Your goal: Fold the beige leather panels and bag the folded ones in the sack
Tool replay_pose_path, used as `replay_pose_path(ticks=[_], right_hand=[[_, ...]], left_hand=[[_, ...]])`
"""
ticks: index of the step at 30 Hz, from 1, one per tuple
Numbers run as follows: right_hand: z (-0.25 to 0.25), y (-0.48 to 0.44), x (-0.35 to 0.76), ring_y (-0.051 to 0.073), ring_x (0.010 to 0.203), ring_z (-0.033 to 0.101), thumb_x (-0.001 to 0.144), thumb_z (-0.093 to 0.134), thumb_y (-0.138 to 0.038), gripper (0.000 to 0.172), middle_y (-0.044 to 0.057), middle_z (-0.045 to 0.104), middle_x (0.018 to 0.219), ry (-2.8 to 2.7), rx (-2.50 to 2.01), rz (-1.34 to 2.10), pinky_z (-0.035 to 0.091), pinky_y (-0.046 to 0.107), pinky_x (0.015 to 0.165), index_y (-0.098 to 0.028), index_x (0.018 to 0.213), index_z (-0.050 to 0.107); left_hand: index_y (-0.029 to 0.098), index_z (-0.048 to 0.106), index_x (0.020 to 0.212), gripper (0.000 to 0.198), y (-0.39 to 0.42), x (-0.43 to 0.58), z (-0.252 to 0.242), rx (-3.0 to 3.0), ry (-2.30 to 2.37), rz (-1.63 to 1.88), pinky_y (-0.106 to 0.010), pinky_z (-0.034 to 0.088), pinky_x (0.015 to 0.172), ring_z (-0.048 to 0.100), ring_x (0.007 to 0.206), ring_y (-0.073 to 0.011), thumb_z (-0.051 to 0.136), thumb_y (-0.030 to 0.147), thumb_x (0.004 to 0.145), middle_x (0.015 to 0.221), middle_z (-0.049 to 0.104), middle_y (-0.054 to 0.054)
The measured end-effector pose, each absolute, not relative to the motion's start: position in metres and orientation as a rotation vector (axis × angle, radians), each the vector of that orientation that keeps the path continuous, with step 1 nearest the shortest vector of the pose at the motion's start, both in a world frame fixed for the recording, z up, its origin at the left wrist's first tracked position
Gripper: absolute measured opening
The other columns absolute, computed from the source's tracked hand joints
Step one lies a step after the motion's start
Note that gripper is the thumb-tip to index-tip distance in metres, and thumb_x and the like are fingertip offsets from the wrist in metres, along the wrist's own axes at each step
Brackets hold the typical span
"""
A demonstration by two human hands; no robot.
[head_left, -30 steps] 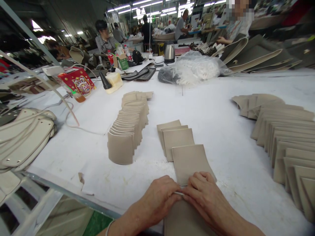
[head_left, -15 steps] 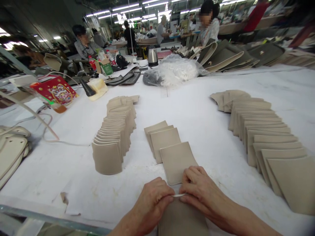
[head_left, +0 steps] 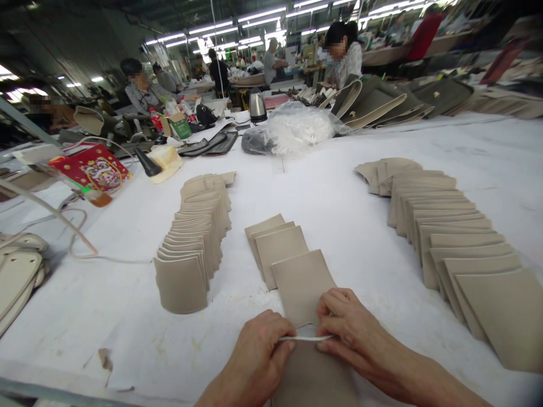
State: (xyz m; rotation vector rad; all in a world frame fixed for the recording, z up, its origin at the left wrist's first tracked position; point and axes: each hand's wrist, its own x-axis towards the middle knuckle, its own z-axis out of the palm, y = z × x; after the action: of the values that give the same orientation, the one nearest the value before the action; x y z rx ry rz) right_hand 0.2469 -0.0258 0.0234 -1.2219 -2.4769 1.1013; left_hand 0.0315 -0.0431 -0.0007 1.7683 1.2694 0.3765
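My left hand (head_left: 258, 353) and my right hand (head_left: 345, 328) are closed at the near edge of the white table (head_left: 331, 186). Between their fingertips they pinch a thin white strip (head_left: 306, 338) along the top edge of a beige leather piece (head_left: 311, 376). Just beyond lies a short row of overlapping beige pieces (head_left: 284, 257). A long fanned row of the same pieces (head_left: 195, 237) lies to the left, and another fanned row (head_left: 453, 243) to the right.
A clear plastic bag of white material (head_left: 297, 124), a metal kettle (head_left: 257, 104), a red printed bag (head_left: 93, 169) and flat grey bag panels (head_left: 377, 104) sit at the table's far side. Cream handles (head_left: 19, 271) lie far left. Other people work at tables behind.
My hands have drawn slightly apart, showing more of the white strip between them. The camera has swung to the right and down a little.
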Motion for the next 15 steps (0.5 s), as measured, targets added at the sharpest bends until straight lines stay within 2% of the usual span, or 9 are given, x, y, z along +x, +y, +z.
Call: replay_pose_path(ticks=[3, 6, 11, 15], right_hand=[[0.026, -0.024, 0.244, 0.019, 0.095, 0.042, 0.091, 0.055, -0.015, 0.014, 0.002, 0.051, 0.094, -2.474, -1.207, 1.109, 0.029, 0.038, 0.086, -0.018, 0.077, 0.058], [0.026, -0.024, 0.246, 0.019, 0.094, 0.042, 0.091, 0.056, -0.019, 0.014, 0.002, 0.051, 0.093, -2.478, -1.196, 1.079, 0.03, 0.039, 0.087, -0.019, 0.078, 0.06], [0.018, -0.027, 0.258, 0.019, 0.097, 0.043, 0.094, 0.053, -0.023, 0.014, 0.002, 0.052, 0.097, -2.518, -1.204, 1.052, 0.03, 0.037, 0.088, -0.021, 0.083, 0.061], [0.015, -0.026, 0.26, 0.014, 0.089, 0.047, 0.097, 0.046, -0.02, 0.019, -0.001, 0.054, 0.089, -2.554, -1.094, 1.053, 0.027, 0.037, 0.091, -0.019, 0.081, 0.057]], left_hand=[[0.019, 0.065, 0.083, 0.013, -0.039, 0.043, 0.002, 1.947, 1.196, 0.234, -0.031, 0.038, 0.074, 0.058, 0.085, -0.0196, 0.053, 0.021, 0.084, 0.085, 0.068, -0.004], [0.018, 0.064, 0.079, 0.018, -0.038, 0.05, 0.001, 2.034, 1.157, 0.182, -0.032, 0.038, 0.073, 0.059, 0.084, -0.0202, 0.049, 0.021, 0.087, 0.083, 0.068, -0.005], [0.02, 0.067, 0.077, 0.014, -0.04, 0.05, -0.003, 1.898, 1.248, 0.222, -0.035, 0.035, 0.079, 0.059, 0.085, -0.0199, 0.055, 0.023, 0.085, 0.08, 0.069, -0.002], [0.021, 0.068, 0.074, 0.013, -0.041, 0.047, -0.003, 1.84, 1.252, 0.28, -0.033, 0.034, 0.078, 0.059, 0.082, -0.0174, 0.059, 0.018, 0.083, 0.077, 0.069, 0.0]])
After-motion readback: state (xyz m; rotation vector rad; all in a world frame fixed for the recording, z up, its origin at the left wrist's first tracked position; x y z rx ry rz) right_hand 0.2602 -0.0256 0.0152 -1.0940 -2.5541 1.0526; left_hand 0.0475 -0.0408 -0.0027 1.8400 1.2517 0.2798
